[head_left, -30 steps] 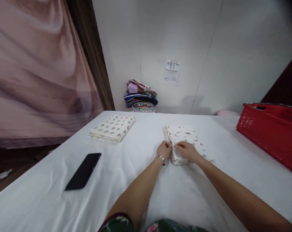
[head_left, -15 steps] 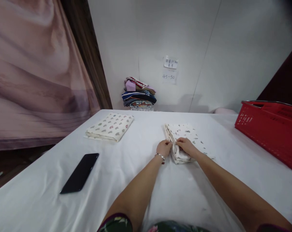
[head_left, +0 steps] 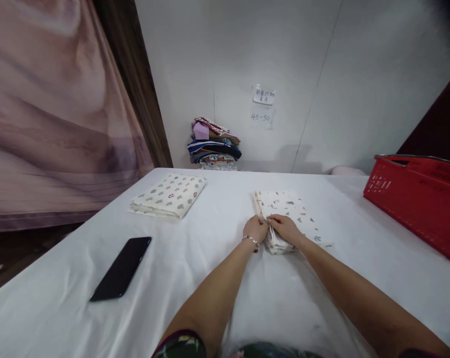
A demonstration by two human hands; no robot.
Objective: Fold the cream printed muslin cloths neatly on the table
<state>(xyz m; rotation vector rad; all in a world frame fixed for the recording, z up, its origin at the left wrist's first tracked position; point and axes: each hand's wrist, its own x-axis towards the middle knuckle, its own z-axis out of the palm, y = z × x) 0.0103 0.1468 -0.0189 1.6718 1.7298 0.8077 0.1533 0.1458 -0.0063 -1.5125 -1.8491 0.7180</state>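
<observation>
A white cloth with small grey prints (head_left: 290,204) lies folded in layers right of the table's middle. At its left edge, my left hand (head_left: 255,229) pinches the layers, a bracelet on its wrist. Close beside it, nearly touching, my right hand (head_left: 284,228) has its fingers closed on the same edge and rests over the cloth's near part. The fingertips partly hide the edge between them. A second folded cloth with grey and red prints (head_left: 172,194) lies flat at the far left of the table.
A black phone (head_left: 122,268) lies on the white-covered table (head_left: 165,318) at the left. At the right stands a red basket (head_left: 418,204). Behind the table's far edge rises a stack of folded fabrics (head_left: 214,146), against a wall with paper signs (head_left: 263,95).
My two hands have come closer together at the cloth's left edge. My left hand has shifted slightly right, my right hand slightly left.
</observation>
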